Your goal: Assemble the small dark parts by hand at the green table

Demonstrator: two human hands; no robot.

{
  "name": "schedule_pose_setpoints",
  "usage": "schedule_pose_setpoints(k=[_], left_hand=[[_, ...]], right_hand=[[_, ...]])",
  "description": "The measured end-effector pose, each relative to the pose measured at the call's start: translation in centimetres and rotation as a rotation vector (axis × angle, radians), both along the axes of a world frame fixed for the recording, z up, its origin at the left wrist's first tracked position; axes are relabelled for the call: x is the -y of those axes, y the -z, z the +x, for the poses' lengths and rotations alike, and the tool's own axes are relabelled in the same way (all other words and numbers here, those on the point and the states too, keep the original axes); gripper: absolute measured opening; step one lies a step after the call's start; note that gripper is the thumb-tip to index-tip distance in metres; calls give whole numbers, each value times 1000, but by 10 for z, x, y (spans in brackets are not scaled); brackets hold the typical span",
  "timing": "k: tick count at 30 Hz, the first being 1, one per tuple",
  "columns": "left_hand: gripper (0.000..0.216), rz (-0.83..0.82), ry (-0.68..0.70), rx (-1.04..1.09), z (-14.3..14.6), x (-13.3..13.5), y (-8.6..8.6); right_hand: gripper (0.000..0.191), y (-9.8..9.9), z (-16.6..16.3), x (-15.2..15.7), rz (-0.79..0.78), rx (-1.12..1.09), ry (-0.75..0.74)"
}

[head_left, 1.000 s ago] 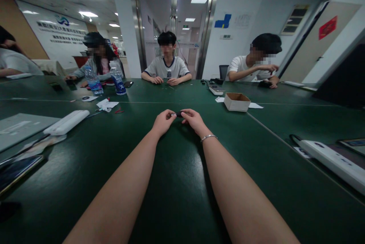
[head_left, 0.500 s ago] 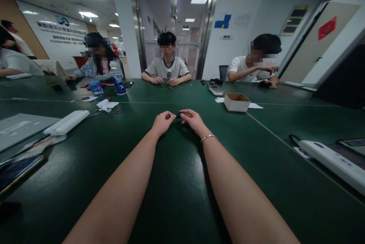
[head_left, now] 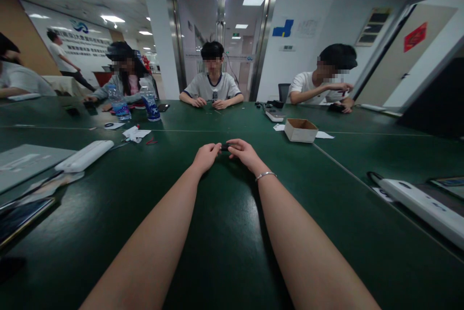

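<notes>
Both bare arms reach forward over a dark green, glossy tabletop (head_left: 224,247), and the two hands meet near the middle of the view around a small, black, elongated object (head_left: 224,147). The left hand (head_left: 207,157) has its thumb and fingers pinched together at the object's left end, with hardly any gap between the fingertips. The right hand (head_left: 246,153), with a thin silver-coloured metal bracelet (head_left: 266,175) around its wrist, has its fingers curled and nearly closed at the right end of the same object, so the black piece lies between the two sets of fingertips. Its details are too small to make out, and whether it touches the tabletop cannot be told. Beyond the right hand stands a pale, open-topped rectangular box with a brown inside (head_left: 301,132), papers showing at its sides. Beyond the left hand lie a red loop-shaped item (head_left: 151,141) and a crumpled white paper (head_left: 136,133), with two clear plastic bottles with blue labels standing farther back. A long white power strip (head_left: 426,206) lies well to the right. Across the tabletop, a person in a white T-shirt with dark trim (head_left: 215,88) sits with both hands near the edge.
</notes>
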State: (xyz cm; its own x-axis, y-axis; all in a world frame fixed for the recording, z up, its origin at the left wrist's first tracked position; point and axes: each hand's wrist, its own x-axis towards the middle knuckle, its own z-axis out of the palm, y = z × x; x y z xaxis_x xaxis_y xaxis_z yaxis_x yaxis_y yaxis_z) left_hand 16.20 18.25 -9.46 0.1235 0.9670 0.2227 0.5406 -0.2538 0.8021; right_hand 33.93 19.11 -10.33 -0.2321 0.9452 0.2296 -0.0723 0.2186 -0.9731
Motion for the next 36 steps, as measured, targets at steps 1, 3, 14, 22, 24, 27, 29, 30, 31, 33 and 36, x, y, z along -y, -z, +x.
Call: schedule_pose_setpoints(k=[1, 3, 14, 22, 24, 27, 29, 30, 31, 33, 36], left_hand=[[46, -3, 1, 3, 0, -1, 1], [47, 0, 5, 11, 0, -3, 3], [38, 36, 47, 32, -2, -10, 12], [24, 59, 74, 154, 1, -11, 16], [23, 74, 63, 163, 1, -10, 15], [25, 91, 48, 160, 1, -9, 13], [25, 81, 50, 153, 1, -9, 11], [26, 71, 54, 146, 1, -8, 10], [26, 59, 56, 138, 0, -8, 10], [29, 40, 57, 119, 0, -6, 8], [35, 31, 51, 78, -1, -4, 5]], right_hand=[[28, 0, 0, 0, 2, -1, -5], [29, -1, 0, 1, 4, -5, -13], [19, -4, -1, 4, -5, 45, 93], [13, -7, -3, 4, -29, 84, 192], [12, -7, -3, 4, -42, 86, 199], [11, -7, -3, 4, -43, 78, 193], [13, -6, -2, 5, -33, 68, 179], [14, -6, -1, 5, -28, 63, 168], [16, -5, 0, 5, -23, 59, 155], [21, -4, 1, 5, -14, 56, 126], [26, -3, 1, 4, -6, 50, 86]])
